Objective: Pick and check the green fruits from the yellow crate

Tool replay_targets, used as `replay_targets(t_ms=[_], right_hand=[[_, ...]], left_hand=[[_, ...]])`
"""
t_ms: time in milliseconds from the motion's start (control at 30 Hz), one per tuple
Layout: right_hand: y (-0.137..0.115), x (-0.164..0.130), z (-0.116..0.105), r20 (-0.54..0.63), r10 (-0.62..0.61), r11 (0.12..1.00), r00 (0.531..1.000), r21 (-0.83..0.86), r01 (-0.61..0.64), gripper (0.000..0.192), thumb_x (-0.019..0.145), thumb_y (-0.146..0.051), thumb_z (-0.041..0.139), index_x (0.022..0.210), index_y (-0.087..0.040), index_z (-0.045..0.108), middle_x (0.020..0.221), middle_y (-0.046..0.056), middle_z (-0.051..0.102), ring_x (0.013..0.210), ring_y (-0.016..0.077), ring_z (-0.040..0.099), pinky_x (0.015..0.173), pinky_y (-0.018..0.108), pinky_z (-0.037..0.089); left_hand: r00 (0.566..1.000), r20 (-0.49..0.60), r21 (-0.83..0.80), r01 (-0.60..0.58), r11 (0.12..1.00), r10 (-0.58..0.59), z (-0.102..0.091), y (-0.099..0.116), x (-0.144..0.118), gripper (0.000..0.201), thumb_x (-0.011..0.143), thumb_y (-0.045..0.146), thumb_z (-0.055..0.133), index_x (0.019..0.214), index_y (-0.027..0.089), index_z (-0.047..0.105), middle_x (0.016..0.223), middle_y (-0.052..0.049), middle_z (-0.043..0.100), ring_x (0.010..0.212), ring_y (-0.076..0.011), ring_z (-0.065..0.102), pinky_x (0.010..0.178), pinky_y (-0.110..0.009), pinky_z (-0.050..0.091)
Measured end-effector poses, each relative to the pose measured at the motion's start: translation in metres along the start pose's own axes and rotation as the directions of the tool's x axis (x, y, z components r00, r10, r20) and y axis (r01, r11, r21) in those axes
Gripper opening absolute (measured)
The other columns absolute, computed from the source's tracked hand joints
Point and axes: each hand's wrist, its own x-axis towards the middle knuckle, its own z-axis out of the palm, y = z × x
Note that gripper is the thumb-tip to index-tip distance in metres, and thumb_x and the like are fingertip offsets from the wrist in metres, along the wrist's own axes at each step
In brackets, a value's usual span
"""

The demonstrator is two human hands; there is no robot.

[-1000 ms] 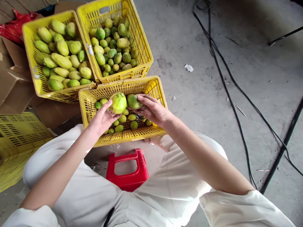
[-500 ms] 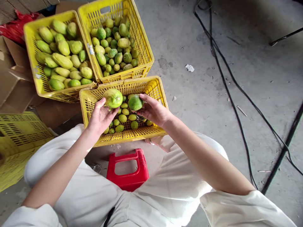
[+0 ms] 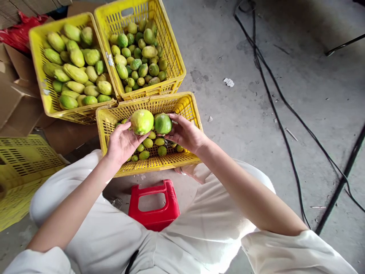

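Observation:
My left hand (image 3: pixel 124 139) is closed around a large yellow-green citrus fruit (image 3: pixel 142 121), thumb at its left side and fingers under it. In my right hand (image 3: pixel 184 131) is a smaller, darker green citrus fruit (image 3: pixel 163 123), gripped from its right. The two fruits are side by side, close together, above the near yellow crate (image 3: pixel 156 166). Inside that crate lie several small yellow-green fruits (image 3: pixel 147 143), partly hidden by my hands and the held fruits.
Behind stand a yellow crate of large elongated fruits (image 3: pixel 75 73) and another of mixed round fruits (image 3: pixel 137 64). A yellow crate (image 3: pixel 25 163) and cardboard (image 3: pixel 17 102) are at left. A red stool (image 3: pixel 168 213) sits between my legs. Black cables (image 3: pixel 281 97) cross the floor at right.
My left hand has shifted slightly right and turned its fruit, so a different, smoother side shows. The green fruit in my right hand has turned a little.

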Motion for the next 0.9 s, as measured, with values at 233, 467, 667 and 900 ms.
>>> replay_targets(t_ms=[233, 467, 667, 900], right_hand=[[0.002, 0.002, -0.001, -0.066, -0.011, 0.999, 0.998, 0.035, 0.013, 0.033, 0.089, -0.054, 0.091, 0.109, -0.032, 0.078, 0.109, 0.002, 0.083, 0.097, 0.0249, 0.082, 0.084, 0.037, 0.075], [-0.001, -0.003, 0.005, -0.062, -0.016, 0.993, 0.998, 0.113, 0.023, 0.023, 0.09, -0.046, 0.091, 0.106, -0.032, 0.082, 0.107, -0.003, 0.084, 0.089, 0.0182, 0.077, 0.071, 0.026, 0.068], [-0.003, -0.002, 0.006, -0.102, -0.006, 0.991, 0.995, 0.136, 0.02, 0.025, 0.09, -0.048, 0.092, 0.104, -0.032, 0.079, 0.1, -0.002, 0.082, 0.084, 0.0208, 0.076, 0.067, 0.029, 0.068], [-0.007, -0.004, 0.011, -0.143, 0.045, 0.981, 0.989, 0.194, -0.016, 0.015, 0.096, -0.038, 0.082, 0.103, -0.029, 0.072, 0.093, -0.002, 0.077, 0.076, 0.0175, 0.071, 0.064, 0.025, 0.063]], left_hand=[[0.999, 0.047, 0.015, 0.006, 1.0, -0.006, -0.004, -0.006, 0.004, 0.038, 0.084, 0.03, 0.087, 0.119, 0.023, 0.072, 0.136, -0.011, 0.084, 0.149, -0.0335, 0.074, 0.123, -0.047, 0.067], [0.999, 0.029, 0.01, 0.019, 1.0, -0.019, -0.004, -0.008, 0.006, 0.05, 0.084, 0.028, 0.082, 0.133, 0.024, 0.071, 0.139, -0.011, 0.083, 0.141, -0.0322, 0.077, 0.121, -0.045, 0.067], [0.999, -0.031, 0.041, 0.023, 0.999, -0.021, -0.002, -0.007, 0.006, 0.048, 0.08, 0.031, 0.083, 0.126, 0.026, 0.069, 0.135, -0.012, 0.083, 0.136, -0.0344, 0.078, 0.11, -0.045, 0.07], [0.993, -0.116, 0.01, 0.034, 0.999, -0.032, 0.005, -0.004, 0.004, 0.038, 0.084, 0.026, 0.077, 0.12, 0.025, 0.068, 0.119, -0.009, 0.082, 0.125, -0.0297, 0.078, 0.094, -0.034, 0.068]])
